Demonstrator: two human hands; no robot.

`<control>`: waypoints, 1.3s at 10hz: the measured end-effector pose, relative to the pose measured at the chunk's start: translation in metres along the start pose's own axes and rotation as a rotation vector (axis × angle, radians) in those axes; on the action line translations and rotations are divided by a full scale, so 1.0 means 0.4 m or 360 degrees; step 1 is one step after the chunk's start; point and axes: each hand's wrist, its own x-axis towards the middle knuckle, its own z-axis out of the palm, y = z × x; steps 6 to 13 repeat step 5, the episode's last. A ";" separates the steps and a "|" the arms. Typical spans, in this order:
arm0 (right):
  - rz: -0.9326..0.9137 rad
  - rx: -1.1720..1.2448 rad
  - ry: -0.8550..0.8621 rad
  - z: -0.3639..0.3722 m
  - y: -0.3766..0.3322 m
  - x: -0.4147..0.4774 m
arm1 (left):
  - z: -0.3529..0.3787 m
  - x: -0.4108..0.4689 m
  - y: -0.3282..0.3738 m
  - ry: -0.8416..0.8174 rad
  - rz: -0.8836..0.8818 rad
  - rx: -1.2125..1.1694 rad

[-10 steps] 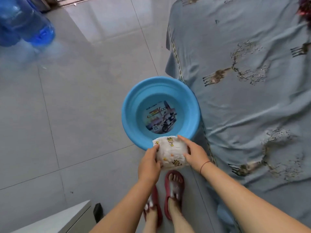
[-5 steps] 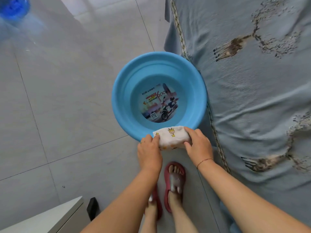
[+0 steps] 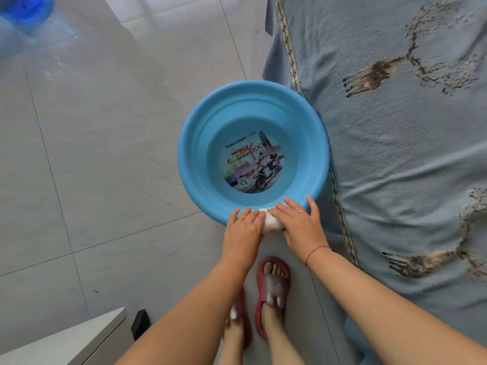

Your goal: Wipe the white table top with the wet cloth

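A small white cloth [image 3: 271, 224] with little printed figures is bunched between both hands, just over the near rim of a blue basin [image 3: 200, 143]. My left hand [image 3: 242, 231] grips its left end. My right hand [image 3: 300, 223] covers its right end, fingers reaching over the basin's rim. Most of the cloth is hidden under the hands. The basin stands on the floor and has a scooter picture on its bottom. A corner of a white table top [image 3: 66, 338] shows at the lower left.
A grey-blue patterned cover [image 3: 408, 154] drapes over furniture along the right, touching the basin. Grey floor tiles [image 3: 92, 154] spread to the left. A blue water bottle [image 3: 26, 6] stands at the top left. My feet in red slippers [image 3: 272, 293] are below the hands.
The cloth has been squeezed smaller between the hands, which closed in over it at the basin's near rim. The view has moved closer to the basin.
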 end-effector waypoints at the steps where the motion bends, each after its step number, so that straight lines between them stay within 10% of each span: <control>1: -0.0023 0.0003 0.0061 0.002 0.002 0.006 | 0.002 -0.002 0.000 0.0065 0.0027 -0.0029; 13: 0.0001 -0.0094 -0.0325 -0.179 -0.049 -0.050 | -0.140 -0.162 0.009 0.0091 -0.0098 -0.0117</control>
